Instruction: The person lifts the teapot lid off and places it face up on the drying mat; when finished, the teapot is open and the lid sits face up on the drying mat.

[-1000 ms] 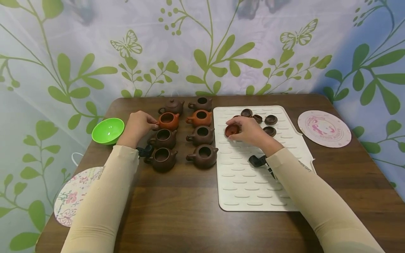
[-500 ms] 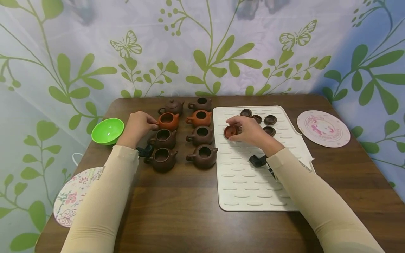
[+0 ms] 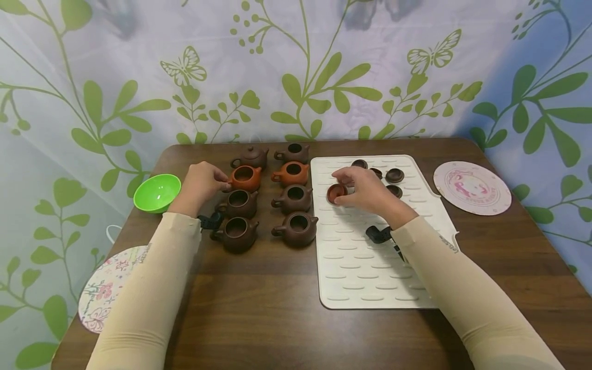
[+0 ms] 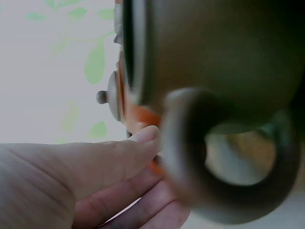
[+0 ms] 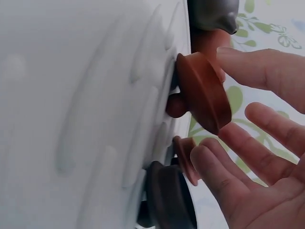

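My left hand pinches the handle of an orange clay teapot, which stands lidless in the left row. In the left wrist view my thumb and fingers meet at the orange pot, partly behind a blurred dark teapot. My right hand is over the white mat, its fingers spread beside an upturned reddish lid. From the right wrist, that lid lies tilted, knob down on the mat. Thumb and fingertips sit close about its rim without visibly gripping.
Several dark lids, one of them here, lie on the mat's far part. A smaller reddish lid is near my right fingers. Two rows of teapots include a lidded one. A green bowl and two round mats flank them.
The reddish lid has shifted slightly left and nearer to me, and my right fingers have spread wider around it. My left hand stays at the orange teapot's handle.
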Demonstrator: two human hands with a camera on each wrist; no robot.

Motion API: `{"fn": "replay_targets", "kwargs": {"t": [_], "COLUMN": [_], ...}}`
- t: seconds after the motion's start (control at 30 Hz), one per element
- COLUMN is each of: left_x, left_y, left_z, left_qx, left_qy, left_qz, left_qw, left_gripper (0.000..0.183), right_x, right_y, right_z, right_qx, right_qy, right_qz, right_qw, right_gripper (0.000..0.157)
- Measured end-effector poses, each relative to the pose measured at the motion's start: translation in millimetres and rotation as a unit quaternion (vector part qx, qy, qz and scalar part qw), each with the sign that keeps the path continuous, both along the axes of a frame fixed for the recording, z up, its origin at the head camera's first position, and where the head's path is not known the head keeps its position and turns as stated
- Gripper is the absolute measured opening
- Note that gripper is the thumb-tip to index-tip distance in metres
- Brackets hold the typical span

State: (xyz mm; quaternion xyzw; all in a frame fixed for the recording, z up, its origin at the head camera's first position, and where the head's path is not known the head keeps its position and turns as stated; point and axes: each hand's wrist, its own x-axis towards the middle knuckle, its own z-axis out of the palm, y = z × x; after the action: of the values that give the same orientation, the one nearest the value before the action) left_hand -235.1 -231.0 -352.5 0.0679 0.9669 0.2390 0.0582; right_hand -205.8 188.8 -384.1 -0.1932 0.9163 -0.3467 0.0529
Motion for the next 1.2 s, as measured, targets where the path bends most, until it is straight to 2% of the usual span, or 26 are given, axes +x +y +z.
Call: {"fn": "replay_targets", "kwargs": {"t": [0.3, 0.47, 0.63, 0.9, 1.07, 1.2], "left_x": [-5.3, -17.1, -34.7, -61.0, -70.9, -74.8], "left_y": [1.2, -0.3, -3.3, -4.2, -7.2, -8.1], "left_z": [24.8, 31.4, 26.2, 3.1, -5.7, -9.8], "left_qx": [-0.009, -0.014, -0.018, -0.011, -0.004, -0.006], "left_qy": [0.023, 0.025, 0.024, 0.028, 0.024, 0.011], "left_qz": [0.002, -0.004, -0.007, -0.010, -0.009, -0.015], "left_qw": [0.9997, 0.9996, 0.9995, 0.9995, 0.9997, 0.9998], "left_gripper": [0.025, 0.025, 0.024, 0.024, 0.028, 0.030], "right_x": [-6.0, -13.7, -28.8, -58.8, -82.1, -94.5], "right_y": [-7.8, -24.1, -56.4, -113.5, -148.9, -173.7], "right_z": [10.8, 22.7, 37.4, 50.9, 55.2, 55.6], "right_qx": [0.024, 0.024, 0.028, 0.053, 0.088, 0.128], "right_qy": [0.041, 0.073, 0.098, 0.085, 0.062, 0.051], "right_qz": [0.007, 0.009, 0.036, 0.089, 0.116, 0.125], "right_qw": [0.999, 0.997, 0.994, 0.991, 0.987, 0.983], "right_gripper": [0.057, 0.050, 0.043, 0.037, 0.041, 0.040]}}
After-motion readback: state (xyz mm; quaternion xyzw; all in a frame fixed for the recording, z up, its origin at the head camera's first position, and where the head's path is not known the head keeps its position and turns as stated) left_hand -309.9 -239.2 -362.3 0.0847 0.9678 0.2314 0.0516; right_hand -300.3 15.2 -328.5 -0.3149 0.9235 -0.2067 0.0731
